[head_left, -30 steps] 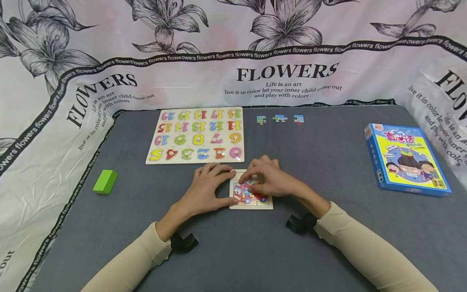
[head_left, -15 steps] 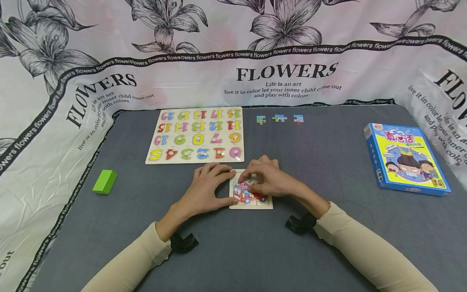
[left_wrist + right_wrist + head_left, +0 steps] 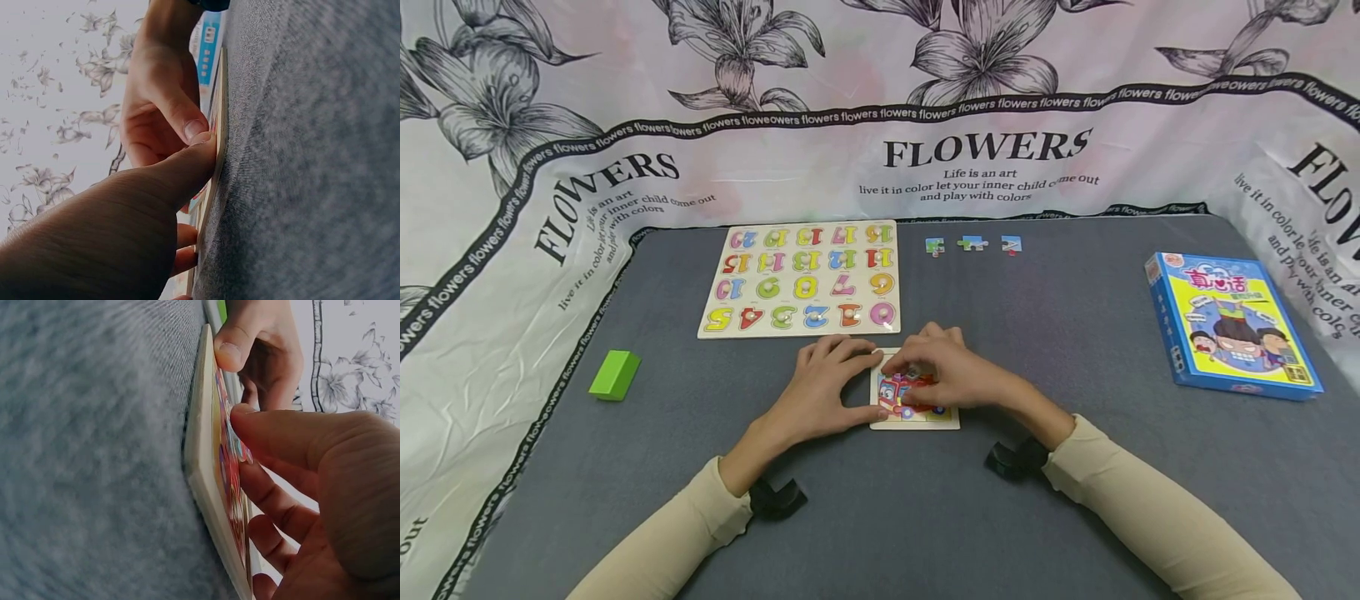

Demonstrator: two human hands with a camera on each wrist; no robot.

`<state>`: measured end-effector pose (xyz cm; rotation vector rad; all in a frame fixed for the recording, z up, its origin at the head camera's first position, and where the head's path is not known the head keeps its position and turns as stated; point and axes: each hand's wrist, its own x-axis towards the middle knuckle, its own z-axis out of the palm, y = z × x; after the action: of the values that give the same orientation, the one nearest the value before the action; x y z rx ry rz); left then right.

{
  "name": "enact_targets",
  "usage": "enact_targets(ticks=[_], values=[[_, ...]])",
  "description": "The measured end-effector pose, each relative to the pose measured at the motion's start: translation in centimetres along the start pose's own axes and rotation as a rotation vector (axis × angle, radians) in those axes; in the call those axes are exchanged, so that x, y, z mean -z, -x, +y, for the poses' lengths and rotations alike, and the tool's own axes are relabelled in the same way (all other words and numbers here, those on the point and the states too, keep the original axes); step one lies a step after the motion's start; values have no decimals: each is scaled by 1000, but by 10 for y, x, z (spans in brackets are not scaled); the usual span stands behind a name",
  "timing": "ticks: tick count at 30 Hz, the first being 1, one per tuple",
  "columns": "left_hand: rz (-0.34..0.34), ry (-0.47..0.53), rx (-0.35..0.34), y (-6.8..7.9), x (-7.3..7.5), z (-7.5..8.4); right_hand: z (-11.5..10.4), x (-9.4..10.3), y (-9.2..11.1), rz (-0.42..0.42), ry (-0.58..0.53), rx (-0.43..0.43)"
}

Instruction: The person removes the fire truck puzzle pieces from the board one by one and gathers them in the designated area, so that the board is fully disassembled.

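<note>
A small square wooden jigsaw puzzle (image 3: 951, 421) with a red cartoon vehicle lies in front of the person. My left hand (image 3: 829, 385) holds its left side, the thumb at the near corner and the fingers along the far edge. Over the picture, my right hand (image 3: 951, 367) pinches a colourful puzzle piece (image 3: 244, 450) between thumb and index finger. That piece sits slightly tilted against the board in the right wrist view. The right hand's other fingers curl loosely above the far part of the board. Part of the picture is hidden under the right hand.
Behind the left hand lies a wooden number board (image 3: 801, 279). Three small jigsaw pieces (image 3: 973, 243) lie in a row at the back. A green block (image 3: 615, 375) is at the left, a blue and yellow box (image 3: 1236, 325) at the right, on the grey cloth (image 3: 880, 517).
My right hand has shifted slightly left and nearer over the puzzle, and more of the red vehicle shows beneath it. The left hand stays in place.
</note>
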<state>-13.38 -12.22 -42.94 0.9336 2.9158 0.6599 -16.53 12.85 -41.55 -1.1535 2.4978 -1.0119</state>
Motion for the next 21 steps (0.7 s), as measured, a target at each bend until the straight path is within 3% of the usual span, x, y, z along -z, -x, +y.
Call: enact_targets(ticks=[5,21], values=[[1,2,1,0,0,0,2,-4,-1,21,70,21],[4,-4,-1,0,0,2,4,-9,-1,60,85,34]])
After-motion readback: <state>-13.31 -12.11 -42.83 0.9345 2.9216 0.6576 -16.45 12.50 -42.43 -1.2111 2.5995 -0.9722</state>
